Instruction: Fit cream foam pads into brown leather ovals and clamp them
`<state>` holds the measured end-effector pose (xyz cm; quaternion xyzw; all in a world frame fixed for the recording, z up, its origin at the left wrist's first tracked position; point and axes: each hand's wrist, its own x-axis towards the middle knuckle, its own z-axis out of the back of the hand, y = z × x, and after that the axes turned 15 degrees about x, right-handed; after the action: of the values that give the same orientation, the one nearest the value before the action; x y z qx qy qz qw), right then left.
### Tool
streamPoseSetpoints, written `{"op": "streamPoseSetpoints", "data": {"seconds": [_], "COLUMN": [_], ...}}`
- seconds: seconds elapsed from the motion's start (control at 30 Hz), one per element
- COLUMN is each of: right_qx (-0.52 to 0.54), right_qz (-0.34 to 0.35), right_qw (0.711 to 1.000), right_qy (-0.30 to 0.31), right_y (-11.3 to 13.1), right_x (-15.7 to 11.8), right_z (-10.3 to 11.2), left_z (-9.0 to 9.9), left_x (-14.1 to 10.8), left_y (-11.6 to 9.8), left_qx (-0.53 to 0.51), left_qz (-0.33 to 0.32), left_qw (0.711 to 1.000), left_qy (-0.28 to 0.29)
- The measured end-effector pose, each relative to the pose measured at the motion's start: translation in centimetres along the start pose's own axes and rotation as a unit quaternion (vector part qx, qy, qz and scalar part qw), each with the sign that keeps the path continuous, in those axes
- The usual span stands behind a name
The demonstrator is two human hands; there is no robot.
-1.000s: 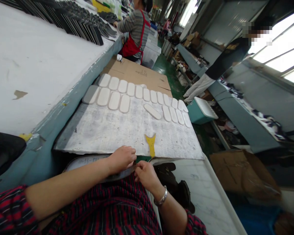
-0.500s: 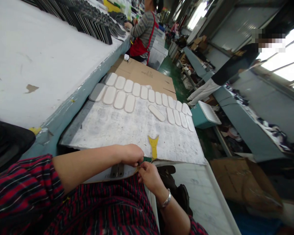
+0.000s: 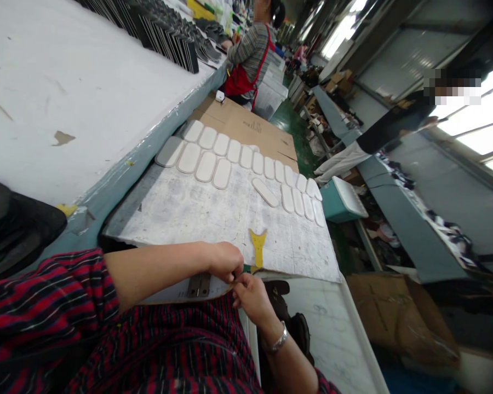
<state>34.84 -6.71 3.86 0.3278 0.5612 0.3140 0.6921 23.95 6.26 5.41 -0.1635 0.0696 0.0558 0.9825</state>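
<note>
My left hand (image 3: 227,259) is closed, fingers curled down at the near edge of the work board (image 3: 181,219). Beside it, my right hand (image 3: 252,300) pinches with thumb and fingers almost touching the left one. A small tan edge shows between the hands, but the fingers hide what it belongs to. Left of them, a dark metal hinge-like plate (image 3: 199,285) lies on a white surface by my lap. Just beyond my hands lies a yellow Y-shaped piece (image 3: 258,247). Farther up the board are several pale oval pads (image 3: 206,166), mostly in rows.
A white-topped table (image 3: 102,104) runs along the left, with a row of dark pieces (image 3: 168,44) on it. Brown shoe-like items (image 3: 299,331) sit in a white bin (image 3: 345,328) at my right. One person (image 3: 246,60) works ahead; another (image 3: 378,128) stands at right.
The view has shifted slightly, so the tables and pads sit a little differently in the picture. My hands stay together at the board's edge, with hardly any movement.
</note>
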Motion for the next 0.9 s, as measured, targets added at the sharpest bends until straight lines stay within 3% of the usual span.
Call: {"op": "streamPoseSetpoints", "data": {"seconds": [0.47, 0.67, 0.8, 0.9], "right_qx": [-0.008, -0.021, -0.029, -0.034], "right_qz": [-0.001, 0.0, -0.004, -0.032], "right_qw": [1.0, 1.0, 1.0, 0.998], "right_qy": [0.003, -0.005, 0.007, 0.03], "right_y": [0.2, -0.3, -0.2, 0.5], "right_x": [-0.1, 0.2, 0.3, 0.2], "right_z": [-0.2, -0.2, -0.1, 0.3], "left_z": [0.0, -0.3, 0.8, 1.9], "left_x": [-1.7, -1.1, -1.9, -5.1], "left_y": [-0.3, -0.7, 0.7, 2.8], "left_qx": [0.017, 0.019, 0.011, 0.005], "left_qz": [0.013, 0.011, 0.041, 0.12], "left_qw": [0.999, 0.999, 0.997, 0.988], "left_qy": [-0.044, -0.042, -0.057, -0.1]}}
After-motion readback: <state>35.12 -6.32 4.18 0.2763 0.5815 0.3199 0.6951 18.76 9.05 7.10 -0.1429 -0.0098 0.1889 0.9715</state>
